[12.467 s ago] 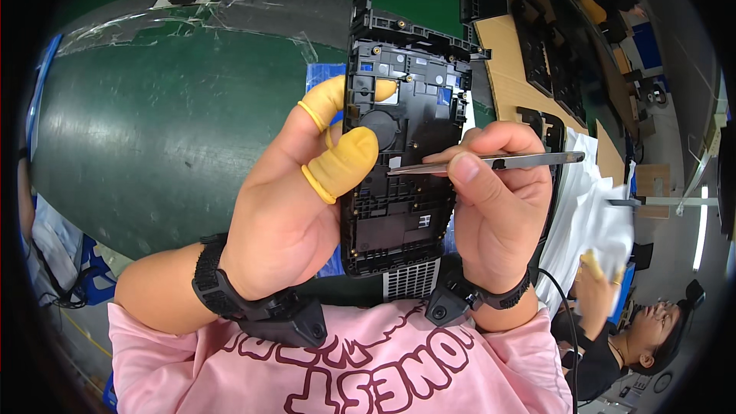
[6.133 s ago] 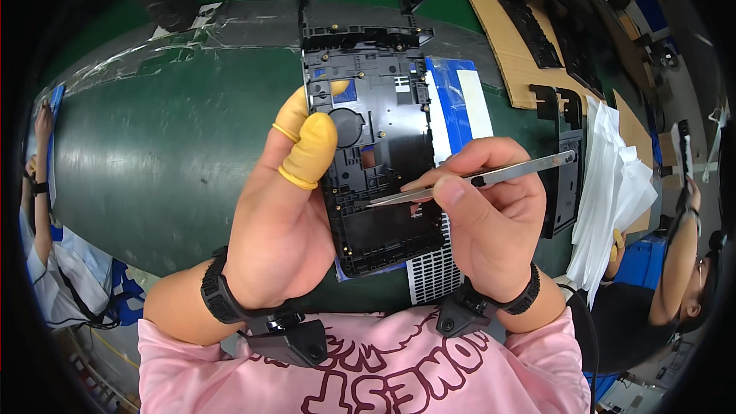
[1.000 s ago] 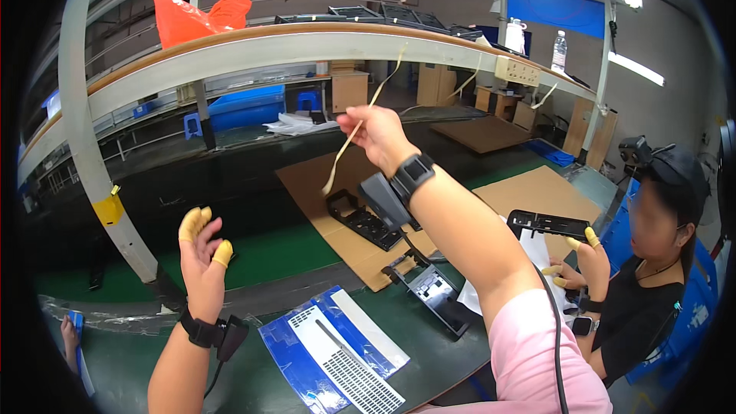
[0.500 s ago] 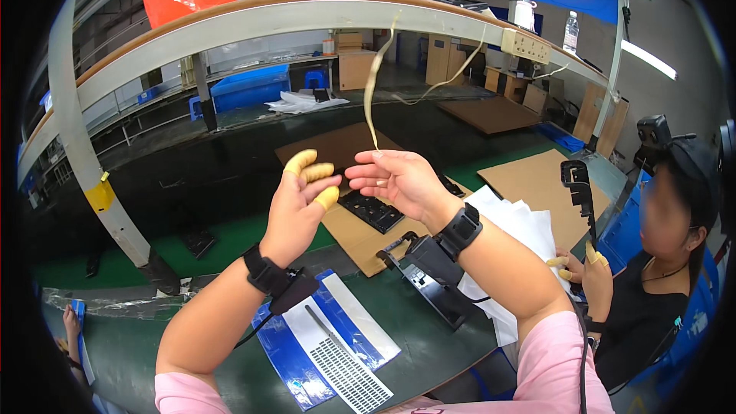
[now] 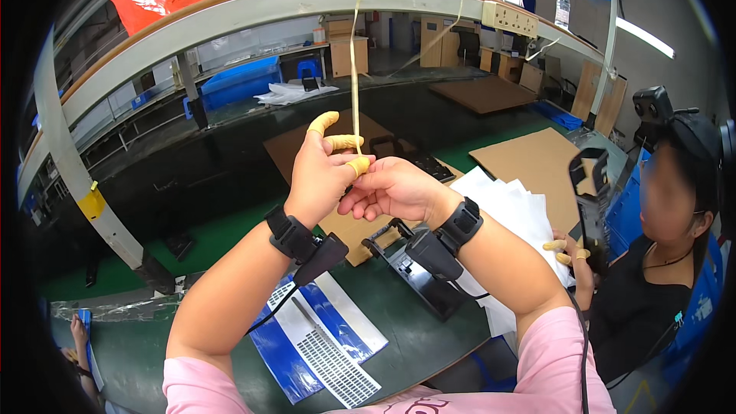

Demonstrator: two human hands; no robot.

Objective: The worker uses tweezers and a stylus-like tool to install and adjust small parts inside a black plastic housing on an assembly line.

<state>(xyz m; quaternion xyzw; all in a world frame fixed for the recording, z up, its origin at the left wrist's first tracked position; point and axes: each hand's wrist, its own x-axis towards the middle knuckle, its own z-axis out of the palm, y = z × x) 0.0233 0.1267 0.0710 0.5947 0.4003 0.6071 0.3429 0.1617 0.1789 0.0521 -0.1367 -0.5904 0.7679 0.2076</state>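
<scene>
A thin yellowish strip (image 5: 354, 77) hangs from the grey shelf beam, its lower end reaching my left hand (image 5: 326, 172). That hand wears yellow finger cots; thumb and a finger pinch the strip's end, while two other fingers stick out. Right beside it, my right hand (image 5: 399, 188) has its fingers curled and its fingertips up against the left thumb. Whatever lies between those right fingertips is hidden. Both wrists carry black strapped devices. Below, on the green table, lies a sheet of small dark labels (image 5: 337, 364) over a blue-and-white sheet (image 5: 287, 364).
A black plastic part (image 5: 422, 276) stands near my right forearm, beside white sheets (image 5: 510, 211) and cardboard (image 5: 529, 161). At the right a co-worker (image 5: 648, 299) holds a black frame-like part (image 5: 590, 199). The shelf beam (image 5: 253, 23) crosses ahead, with a power strip (image 5: 510, 18) and an upright post (image 5: 92, 199).
The strip's lower end, at my right fingertips before, is now at my left thumb. My hands have come together, and the strip hangs straighter. The co-worker's black part has shifted lower.
</scene>
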